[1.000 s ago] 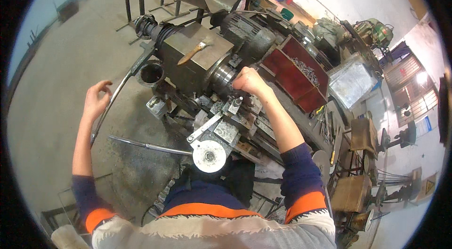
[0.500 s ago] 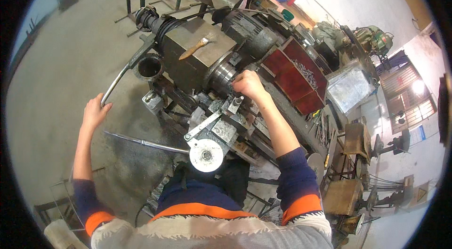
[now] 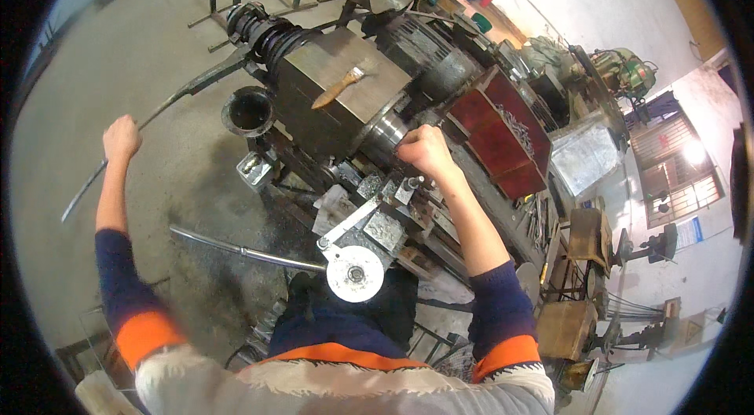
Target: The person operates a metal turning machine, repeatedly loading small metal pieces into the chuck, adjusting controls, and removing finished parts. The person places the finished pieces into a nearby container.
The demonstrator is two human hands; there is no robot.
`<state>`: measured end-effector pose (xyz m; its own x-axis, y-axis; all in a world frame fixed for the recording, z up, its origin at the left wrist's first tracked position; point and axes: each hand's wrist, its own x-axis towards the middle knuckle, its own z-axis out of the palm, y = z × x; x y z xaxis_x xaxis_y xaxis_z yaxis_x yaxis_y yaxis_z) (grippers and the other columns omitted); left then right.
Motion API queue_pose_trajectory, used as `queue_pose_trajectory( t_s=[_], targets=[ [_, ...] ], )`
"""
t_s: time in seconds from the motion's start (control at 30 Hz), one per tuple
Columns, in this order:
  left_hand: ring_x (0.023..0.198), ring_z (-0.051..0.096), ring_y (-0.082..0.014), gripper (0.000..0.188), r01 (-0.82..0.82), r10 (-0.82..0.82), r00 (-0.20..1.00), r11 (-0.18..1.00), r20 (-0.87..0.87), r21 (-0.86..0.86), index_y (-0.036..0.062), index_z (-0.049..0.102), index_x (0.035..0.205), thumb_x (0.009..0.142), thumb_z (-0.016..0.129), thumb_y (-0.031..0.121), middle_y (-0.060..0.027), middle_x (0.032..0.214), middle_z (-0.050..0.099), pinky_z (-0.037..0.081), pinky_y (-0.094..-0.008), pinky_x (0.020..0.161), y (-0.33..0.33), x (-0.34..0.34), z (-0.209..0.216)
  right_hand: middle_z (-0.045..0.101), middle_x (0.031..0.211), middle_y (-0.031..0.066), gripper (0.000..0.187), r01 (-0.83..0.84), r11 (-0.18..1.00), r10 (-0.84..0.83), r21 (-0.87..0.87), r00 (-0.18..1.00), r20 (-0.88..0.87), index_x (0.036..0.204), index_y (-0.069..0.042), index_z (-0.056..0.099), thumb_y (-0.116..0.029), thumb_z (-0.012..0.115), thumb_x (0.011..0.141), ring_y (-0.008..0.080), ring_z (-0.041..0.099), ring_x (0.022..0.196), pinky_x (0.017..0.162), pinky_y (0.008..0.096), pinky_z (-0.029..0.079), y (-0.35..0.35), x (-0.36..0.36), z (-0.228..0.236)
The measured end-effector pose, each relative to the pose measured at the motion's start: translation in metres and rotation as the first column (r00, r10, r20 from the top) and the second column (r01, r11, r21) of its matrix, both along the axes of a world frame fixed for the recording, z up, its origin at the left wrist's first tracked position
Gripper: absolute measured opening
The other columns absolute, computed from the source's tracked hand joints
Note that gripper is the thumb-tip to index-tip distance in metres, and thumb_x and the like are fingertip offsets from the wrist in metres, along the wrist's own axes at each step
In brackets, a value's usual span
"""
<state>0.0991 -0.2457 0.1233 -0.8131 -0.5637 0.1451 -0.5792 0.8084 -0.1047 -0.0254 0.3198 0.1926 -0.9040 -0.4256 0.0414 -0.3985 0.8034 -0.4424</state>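
Note:
My left hand [image 3: 122,140] is closed around a long metal lever [image 3: 169,103] that runs up to the shaft end of a small lathe [image 3: 314,93]. The lever's free end pokes out past my fist. At the front of the bright round chuck [image 3: 386,132], my right hand [image 3: 426,151] has its fingers curled together. Whatever they pinch is hidden by the hand. Below it sit the metal-dusted tool slide [image 3: 385,230] and a white round handwheel [image 3: 355,274]. A second chrome lever [image 3: 243,249] sticks out left from beside the wheel.
A wooden-handled brush [image 3: 338,89] lies on the headstock cover. Right of the chuck stands a dark red box [image 3: 499,132] with small metal pieces. Hand tools [image 3: 536,219] lie beyond it. A round open metal cup [image 3: 247,111] juts out left of the lathe.
My left hand has swung the long lever outward to the left and slightly up. My right hand stays at the chuck, its fingers a little more curled.

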Motion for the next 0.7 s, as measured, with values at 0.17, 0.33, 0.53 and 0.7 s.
queue_pose_trajectory(
  t_s=[0.17,0.33,0.53,0.7],
  targets=[
    [0.098,0.061,-0.0301,0.024,-0.184,0.183,0.983,0.979,0.017,0.086,0.0072,0.06,0.101,0.079,0.053,0.011,-0.0146,0.106,0.063,0.048,-0.0428,0.081,-0.022,-0.039,-0.006,0.058,0.059,0.0185,0.029,0.046,0.999,-0.046,0.029,0.999,0.026,0.071,0.002,0.066,-0.022,0.059,0.056,0.0248,0.061,0.055,0.057,0.0339,0.047,0.003,0.001,0.002],
    [0.1,0.058,-0.0308,0.036,0.317,-0.278,0.879,0.947,-0.387,0.042,0.0117,0.057,0.113,0.078,0.056,0.01,-0.0112,0.109,0.061,0.045,-0.0406,0.087,0.032,-0.065,-0.029,0.065,0.077,0.0178,0.032,-0.013,0.999,0.012,-0.045,1.0,-0.025,0.081,-0.002,0.068,-0.019,0.058,0.056,0.0297,0.064,0.072,0.07,0.0334,0.049,0.015,0.007,0.003],
    [0.092,0.06,-0.0352,0.031,0.369,-0.393,0.918,0.803,-0.049,0.468,0.0056,0.063,0.095,0.073,0.061,0.026,-0.0166,0.1,0.063,0.048,-0.0447,0.08,0.138,-0.085,-0.131,0.065,0.096,0.0147,0.037,-0.033,0.974,-0.027,-0.222,0.964,-0.263,0.091,-0.003,0.068,-0.01,0.058,0.056,0.0278,0.062,0.09,0.082,0.0339,0.047,0.086,0.055,0.022],
    [0.093,0.062,-0.032,0.029,0.474,-0.572,0.788,0.8,0.229,0.368,0.0064,0.063,0.095,0.072,0.062,0.024,-0.0142,0.099,0.065,0.049,-0.0424,0.078,0.184,-0.094,-0.184,0.065,0.093,0.0159,0.038,0.345,0.904,-0.383,-0.254,0.916,-0.12,0.092,-0.003,0.068,-0.009,0.056,0.056,0.0271,0.062,0.093,0.085,0.0322,0.045,0.186,0.131,0.032]
  ],
)
